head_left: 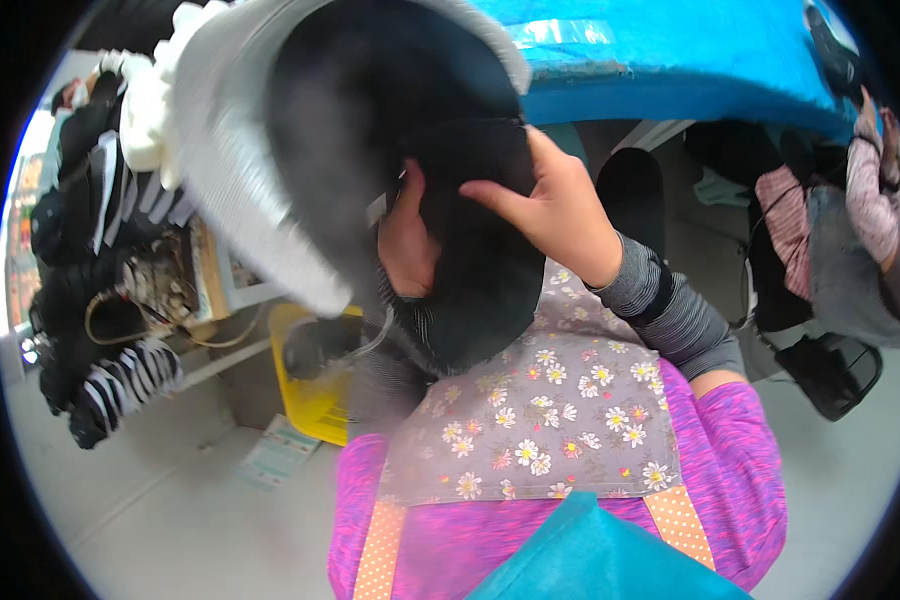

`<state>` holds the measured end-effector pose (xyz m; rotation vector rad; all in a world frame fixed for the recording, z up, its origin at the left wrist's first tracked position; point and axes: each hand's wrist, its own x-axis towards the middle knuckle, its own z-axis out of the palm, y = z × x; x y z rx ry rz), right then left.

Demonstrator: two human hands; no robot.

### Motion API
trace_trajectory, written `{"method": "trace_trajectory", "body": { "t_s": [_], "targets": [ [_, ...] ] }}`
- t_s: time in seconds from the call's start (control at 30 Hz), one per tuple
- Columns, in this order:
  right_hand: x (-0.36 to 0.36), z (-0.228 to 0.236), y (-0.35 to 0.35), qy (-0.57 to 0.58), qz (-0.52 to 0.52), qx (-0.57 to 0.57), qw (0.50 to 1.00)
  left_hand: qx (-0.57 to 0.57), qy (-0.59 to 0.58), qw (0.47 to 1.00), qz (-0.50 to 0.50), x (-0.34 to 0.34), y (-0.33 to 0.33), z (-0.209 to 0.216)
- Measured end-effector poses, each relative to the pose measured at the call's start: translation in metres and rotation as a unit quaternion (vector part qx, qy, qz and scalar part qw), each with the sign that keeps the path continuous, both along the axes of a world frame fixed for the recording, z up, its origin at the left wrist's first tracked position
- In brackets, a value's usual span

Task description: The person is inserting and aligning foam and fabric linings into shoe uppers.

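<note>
I hold a piece of soft black cloth (480, 280) up in front of my apron, and its exact kind does not show. My left hand (407, 245) grips its left side, thumb up, with the other fingers hidden behind or in the cloth. From the right, my right hand (570, 215) is closed on the cloth, its thumb lying across the front. Just beyond my hands, a large, pale grey ribbed curved piece (240, 170) arcs around a blurred black area. Whether the black cloth joins that area, I cannot tell.
Black and striped knit pieces (130, 385) hang at the left beside a cluttered wooden frame (210, 270). A yellow basket (315, 395) stands below. A blue-covered table (670, 80) runs along the far side. At the far right, another person's hand (865, 125) reaches toward it.
</note>
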<state>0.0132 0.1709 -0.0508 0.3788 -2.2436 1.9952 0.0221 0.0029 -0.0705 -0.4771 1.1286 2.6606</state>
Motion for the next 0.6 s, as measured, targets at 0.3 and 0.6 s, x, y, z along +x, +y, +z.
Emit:
{"method": "trace_trajectory", "body": {
  "t_s": [0.3,0.6],
  "targets": [
    [-0.016,-0.009,0.001,-0.034,0.042,-0.111,0.992,-0.002,0.091,0.994,-0.063,-0.003,0.002,0.004],
    [-0.004,-0.001,0.009,-0.266,0.235,-0.09,0.931,-0.16,0.177,0.968,0.081,-0.019,-0.012,0.004]
  ]
}}
